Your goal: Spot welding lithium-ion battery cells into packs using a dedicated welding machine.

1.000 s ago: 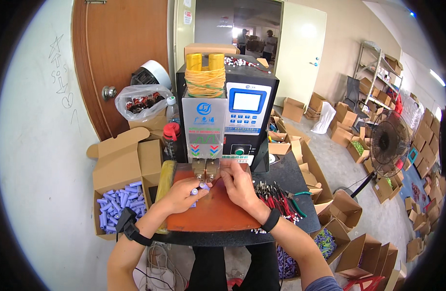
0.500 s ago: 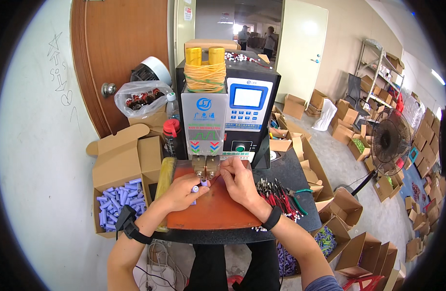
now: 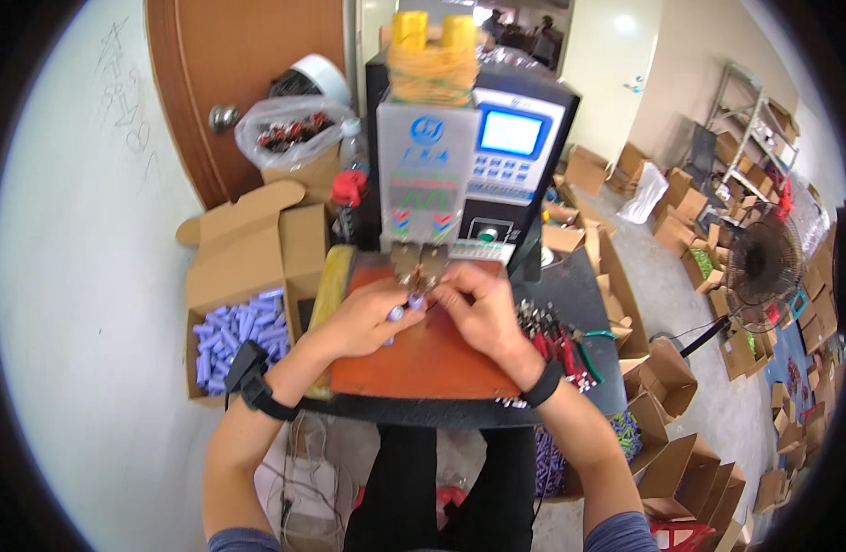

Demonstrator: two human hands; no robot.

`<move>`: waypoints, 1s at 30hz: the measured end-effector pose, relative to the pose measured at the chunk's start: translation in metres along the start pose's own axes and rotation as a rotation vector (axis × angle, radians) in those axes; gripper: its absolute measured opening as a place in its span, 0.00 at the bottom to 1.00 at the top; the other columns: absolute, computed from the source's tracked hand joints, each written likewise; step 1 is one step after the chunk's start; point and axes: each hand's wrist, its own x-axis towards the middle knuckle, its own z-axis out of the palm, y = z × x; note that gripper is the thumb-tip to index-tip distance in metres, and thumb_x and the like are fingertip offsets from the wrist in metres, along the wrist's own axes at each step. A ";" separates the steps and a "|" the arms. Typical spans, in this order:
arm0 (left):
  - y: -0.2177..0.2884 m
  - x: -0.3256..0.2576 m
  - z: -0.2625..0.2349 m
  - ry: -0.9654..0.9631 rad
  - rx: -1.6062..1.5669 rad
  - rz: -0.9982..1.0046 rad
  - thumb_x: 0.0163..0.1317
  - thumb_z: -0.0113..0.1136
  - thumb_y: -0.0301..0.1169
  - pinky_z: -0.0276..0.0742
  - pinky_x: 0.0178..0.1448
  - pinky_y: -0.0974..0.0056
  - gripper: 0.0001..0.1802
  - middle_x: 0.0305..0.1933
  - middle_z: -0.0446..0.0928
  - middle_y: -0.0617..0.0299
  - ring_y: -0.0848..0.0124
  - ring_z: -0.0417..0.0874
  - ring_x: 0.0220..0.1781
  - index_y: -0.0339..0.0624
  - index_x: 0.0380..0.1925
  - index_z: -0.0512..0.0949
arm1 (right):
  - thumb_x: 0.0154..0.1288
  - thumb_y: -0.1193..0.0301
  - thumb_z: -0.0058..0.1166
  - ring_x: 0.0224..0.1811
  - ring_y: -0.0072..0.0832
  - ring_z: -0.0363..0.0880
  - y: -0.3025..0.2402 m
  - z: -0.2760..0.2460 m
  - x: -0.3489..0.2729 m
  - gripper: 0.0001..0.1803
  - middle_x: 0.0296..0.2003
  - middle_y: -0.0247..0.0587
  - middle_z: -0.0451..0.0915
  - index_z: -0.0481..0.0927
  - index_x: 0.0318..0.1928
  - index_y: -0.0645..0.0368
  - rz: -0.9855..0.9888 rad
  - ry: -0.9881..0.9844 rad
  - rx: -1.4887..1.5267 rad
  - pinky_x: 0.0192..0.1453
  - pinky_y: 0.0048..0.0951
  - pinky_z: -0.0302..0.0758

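My left hand [image 3: 372,319] is closed round purple cylindrical battery cells [image 3: 396,314], holding one up under the electrodes [image 3: 420,264] of a spot welder [image 3: 426,175]. Another cell end [image 3: 415,301] shows beside its fingertips, close to the electrode tips. My right hand [image 3: 483,311] is pinched at the same spot from the right. A thin wire seems to be between its fingertips, though blur and the fingers hide most of it. Both hands are over an orange mat [image 3: 423,359] on the dark table.
Loose purple cells fill a carton [image 3: 243,336] at the left. Red and black wire leads [image 3: 556,345] and green-handled pliers [image 3: 588,359] lie right of the mat. A yellow bar [image 3: 326,313] borders the mat's left side. A fan [image 3: 763,267] and several cartons stand at the right.
The view has tilted, so the welder and table appear higher and further right. Both hands stay at the electrodes, the right one now closer to the left fingertips.
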 end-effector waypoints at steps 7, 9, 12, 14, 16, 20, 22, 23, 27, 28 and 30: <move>-0.008 0.003 0.003 -0.005 0.033 0.008 0.65 0.54 0.41 0.69 0.40 0.53 0.16 0.30 0.72 0.51 0.51 0.75 0.36 0.37 0.34 0.75 | 0.58 0.77 0.57 0.23 0.14 0.76 -0.006 -0.006 -0.001 0.03 0.27 0.36 0.83 0.80 0.33 0.63 0.033 -0.006 -0.122 0.27 0.18 0.71; -0.009 0.000 0.005 0.004 0.031 0.004 0.65 0.54 0.42 0.69 0.40 0.53 0.16 0.30 0.72 0.51 0.51 0.75 0.36 0.37 0.34 0.75 | 0.57 0.77 0.57 0.20 0.12 0.72 -0.005 -0.006 -0.001 0.02 0.25 0.34 0.82 0.79 0.31 0.62 0.051 -0.009 -0.128 0.24 0.16 0.68; -0.008 0.000 0.006 0.010 0.027 0.011 0.65 0.54 0.42 0.69 0.40 0.53 0.16 0.30 0.72 0.50 0.51 0.74 0.36 0.37 0.33 0.75 | 0.57 0.77 0.56 0.22 0.14 0.75 -0.003 -0.006 -0.002 0.02 0.24 0.34 0.81 0.78 0.30 0.63 0.029 -0.017 -0.082 0.26 0.18 0.70; -0.007 0.001 0.006 0.007 0.025 0.018 0.65 0.54 0.41 0.69 0.40 0.53 0.16 0.30 0.72 0.50 0.51 0.74 0.36 0.37 0.33 0.75 | 0.57 0.77 0.56 0.25 0.17 0.78 -0.002 -0.006 -0.002 0.02 0.26 0.37 0.81 0.77 0.30 0.63 -0.125 -0.006 -0.076 0.29 0.20 0.74; -0.008 0.001 0.006 0.012 0.016 0.026 0.65 0.55 0.41 0.69 0.40 0.53 0.16 0.30 0.72 0.50 0.51 0.74 0.36 0.37 0.33 0.75 | 0.57 0.77 0.56 0.27 0.20 0.79 -0.001 -0.006 -0.003 0.03 0.27 0.38 0.81 0.77 0.30 0.64 -0.090 -0.024 -0.043 0.31 0.21 0.75; -0.004 0.001 0.004 -0.008 0.023 -0.002 0.64 0.55 0.40 0.69 0.40 0.52 0.15 0.30 0.72 0.50 0.51 0.74 0.36 0.37 0.33 0.75 | 0.57 0.77 0.56 0.28 0.23 0.81 -0.003 -0.006 -0.003 0.03 0.28 0.41 0.81 0.77 0.31 0.64 -0.076 -0.073 -0.058 0.34 0.23 0.77; -0.003 0.001 0.003 -0.009 0.042 -0.009 0.64 0.55 0.40 0.69 0.41 0.53 0.15 0.30 0.72 0.50 0.51 0.75 0.36 0.37 0.33 0.75 | 0.57 0.77 0.57 0.28 0.23 0.81 -0.002 -0.006 -0.003 0.04 0.27 0.41 0.81 0.77 0.31 0.64 -0.070 -0.074 -0.060 0.33 0.24 0.77; -0.003 0.001 0.003 -0.009 0.043 -0.009 0.64 0.55 0.40 0.69 0.41 0.53 0.15 0.30 0.72 0.50 0.51 0.75 0.36 0.37 0.33 0.75 | 0.57 0.77 0.57 0.28 0.23 0.81 -0.002 -0.006 -0.003 0.04 0.27 0.41 0.81 0.77 0.31 0.65 -0.063 -0.075 -0.061 0.33 0.24 0.77; -0.003 0.002 0.003 -0.011 0.030 -0.018 0.64 0.55 0.40 0.70 0.41 0.53 0.15 0.30 0.72 0.50 0.51 0.75 0.36 0.37 0.33 0.75 | 0.57 0.76 0.58 0.27 0.24 0.81 -0.001 -0.006 -0.002 0.04 0.26 0.40 0.81 0.77 0.31 0.64 -0.053 -0.073 -0.097 0.32 0.24 0.77; -0.003 0.002 0.003 -0.011 0.038 -0.016 0.64 0.55 0.40 0.70 0.41 0.53 0.15 0.30 0.73 0.50 0.51 0.75 0.36 0.37 0.33 0.75 | 0.57 0.76 0.58 0.27 0.24 0.81 -0.001 -0.006 -0.003 0.04 0.26 0.41 0.81 0.77 0.31 0.64 -0.047 -0.071 -0.096 0.32 0.25 0.76; -0.004 0.002 0.004 -0.009 0.035 -0.009 0.64 0.55 0.40 0.70 0.41 0.53 0.15 0.30 0.73 0.50 0.51 0.75 0.36 0.37 0.33 0.75 | 0.57 0.76 0.57 0.26 0.24 0.81 0.000 -0.006 -0.003 0.04 0.26 0.41 0.81 0.77 0.31 0.64 -0.040 -0.069 -0.094 0.31 0.25 0.76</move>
